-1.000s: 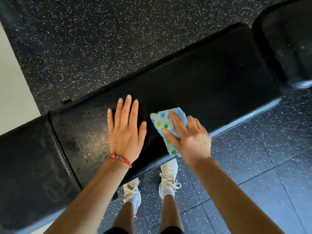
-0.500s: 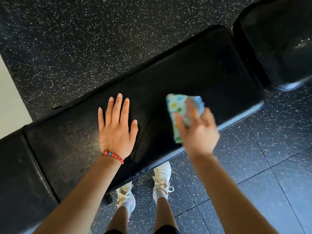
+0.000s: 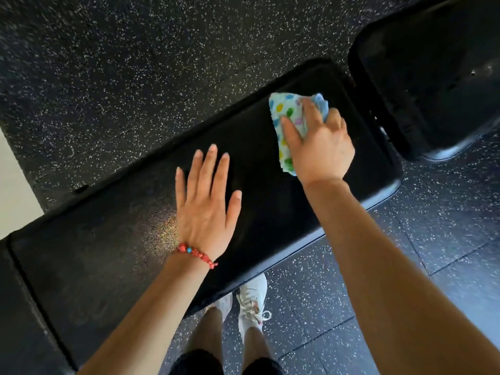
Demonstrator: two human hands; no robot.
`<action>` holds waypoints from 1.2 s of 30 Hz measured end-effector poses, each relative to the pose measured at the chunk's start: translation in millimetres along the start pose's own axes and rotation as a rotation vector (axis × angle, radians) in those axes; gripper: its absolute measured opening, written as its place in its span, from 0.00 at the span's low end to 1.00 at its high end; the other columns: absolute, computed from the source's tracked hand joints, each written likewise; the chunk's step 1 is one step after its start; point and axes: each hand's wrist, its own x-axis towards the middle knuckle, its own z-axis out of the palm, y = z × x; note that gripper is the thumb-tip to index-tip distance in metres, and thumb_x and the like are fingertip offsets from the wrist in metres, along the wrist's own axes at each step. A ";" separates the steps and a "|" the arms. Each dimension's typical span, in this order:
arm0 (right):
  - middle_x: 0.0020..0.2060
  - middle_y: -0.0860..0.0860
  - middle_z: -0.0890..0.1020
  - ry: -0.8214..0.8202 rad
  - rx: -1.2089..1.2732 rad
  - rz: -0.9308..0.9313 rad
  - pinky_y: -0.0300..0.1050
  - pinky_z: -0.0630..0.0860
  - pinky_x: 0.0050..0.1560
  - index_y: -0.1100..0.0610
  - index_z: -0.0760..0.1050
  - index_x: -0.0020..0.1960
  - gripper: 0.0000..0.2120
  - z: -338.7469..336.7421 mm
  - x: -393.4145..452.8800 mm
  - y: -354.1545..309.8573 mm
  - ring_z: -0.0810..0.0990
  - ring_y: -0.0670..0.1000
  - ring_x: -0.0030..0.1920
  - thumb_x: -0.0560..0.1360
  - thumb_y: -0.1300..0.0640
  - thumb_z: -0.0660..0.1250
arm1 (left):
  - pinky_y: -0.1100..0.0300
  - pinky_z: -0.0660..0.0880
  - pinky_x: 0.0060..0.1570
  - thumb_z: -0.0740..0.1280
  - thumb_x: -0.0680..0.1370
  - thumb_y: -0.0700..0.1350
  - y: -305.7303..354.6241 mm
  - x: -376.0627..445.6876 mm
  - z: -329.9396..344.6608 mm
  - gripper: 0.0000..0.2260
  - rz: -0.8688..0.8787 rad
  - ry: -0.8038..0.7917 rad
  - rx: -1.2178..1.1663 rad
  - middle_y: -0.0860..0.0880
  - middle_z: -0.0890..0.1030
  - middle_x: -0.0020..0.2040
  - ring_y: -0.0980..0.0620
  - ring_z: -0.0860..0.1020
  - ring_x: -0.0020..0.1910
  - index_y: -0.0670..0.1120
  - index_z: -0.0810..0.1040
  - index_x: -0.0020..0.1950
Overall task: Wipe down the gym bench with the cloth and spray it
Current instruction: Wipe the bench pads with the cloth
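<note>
The black padded gym bench [image 3: 113,255] runs diagonally from lower left to upper right. My right hand [image 3: 319,142] presses a folded cloth [image 3: 286,115], light blue with coloured spots, onto the pad near its far right end. My left hand [image 3: 205,204] lies flat on the middle of the pad, fingers spread, holding nothing; a red bead bracelet is on that wrist. A damp, speckled sheen shows on the pad just left of my left hand. No spray bottle is in view.
A second black pad [image 3: 427,77] of the bench stands beyond a narrow gap at the upper right. Another pad section [image 3: 16,334] adjoins at the lower left. Speckled black rubber floor [image 3: 135,77] surrounds it. My white shoes [image 3: 251,301] stand under the near edge.
My right hand has swept the cloth along the pad from beside my left hand to the far right end. The left hand has stayed flat on the pad.
</note>
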 end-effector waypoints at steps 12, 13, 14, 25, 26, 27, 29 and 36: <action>0.44 0.59 0.78 -0.090 -0.026 0.073 0.44 0.68 0.33 0.56 0.73 0.63 0.25 -1.4 23.7 0.6 0.77 0.58 0.42 0.76 0.40 0.57 | 0.40 0.51 0.69 0.55 0.78 0.51 7.4 16.1 20.1 0.25 0.066 -0.059 0.092 0.41 0.62 0.74 0.41 0.58 0.73 0.42 0.61 0.73; 0.41 0.58 0.78 -0.068 -0.026 0.085 0.43 0.68 0.31 0.56 0.75 0.61 0.25 -2.6 21.4 2.6 0.77 0.57 0.39 0.75 0.40 0.58 | 0.40 0.51 0.69 0.55 0.78 0.51 6.8 15.8 20.3 0.25 0.066 -0.058 0.091 0.41 0.62 0.74 0.41 0.58 0.73 0.42 0.61 0.73; 0.38 0.58 0.78 -0.025 -0.031 0.121 0.42 0.68 0.29 0.57 0.77 0.58 0.24 -5.7 16.0 7.8 0.78 0.57 0.36 0.74 0.40 0.59 | 0.41 0.50 0.70 0.54 0.78 0.51 6.8 15.1 20.1 0.25 0.069 -0.063 0.086 0.41 0.62 0.74 0.41 0.58 0.73 0.42 0.61 0.73; 0.54 0.61 0.76 0.019 0.024 0.787 0.51 0.72 0.42 0.50 0.72 0.65 0.23 -49.7 -57.4 56.7 0.76 0.63 0.51 0.74 0.42 0.64 | 0.40 0.50 0.69 0.54 0.77 0.50 8.3 16.6 16.4 0.26 0.052 -0.120 0.074 0.41 0.61 0.74 0.41 0.56 0.73 0.41 0.61 0.73; 0.55 0.61 0.76 0.017 0.018 0.801 0.51 0.71 0.43 0.50 0.72 0.66 0.23 -48.4 -51.1 52.5 0.76 0.63 0.52 0.74 0.42 0.63 | 0.40 0.50 0.69 0.54 0.77 0.51 7.9 16.4 16.4 0.26 0.051 -0.127 0.073 0.41 0.61 0.74 0.42 0.56 0.73 0.41 0.61 0.73; 0.55 0.60 0.75 0.015 0.021 0.799 0.51 0.71 0.43 0.50 0.71 0.66 0.23 -47.1 -42.5 48.2 0.75 0.62 0.53 0.74 0.42 0.62 | 0.40 0.49 0.70 0.54 0.77 0.51 7.6 16.6 16.5 0.26 0.050 -0.132 0.069 0.42 0.61 0.74 0.42 0.55 0.73 0.41 0.60 0.73; 0.56 0.59 0.74 -0.025 0.020 0.736 0.49 0.69 0.42 0.49 0.70 0.67 0.23 -40.5 -16.5 39.3 0.74 0.61 0.54 0.75 0.41 0.61 | 0.41 0.48 0.70 0.53 0.77 0.51 8.2 17.4 16.5 0.26 0.049 -0.136 0.070 0.41 0.61 0.74 0.42 0.55 0.73 0.41 0.60 0.73; 0.55 0.55 0.73 -0.243 0.068 0.428 0.44 0.65 0.41 0.50 0.64 0.69 0.24 -8.0 69.3 4.0 0.73 0.55 0.55 0.77 0.40 0.54 | 0.39 0.51 0.69 0.54 0.78 0.51 7.7 17.1 16.5 0.25 0.074 -0.104 0.085 0.40 0.62 0.74 0.41 0.57 0.73 0.40 0.61 0.72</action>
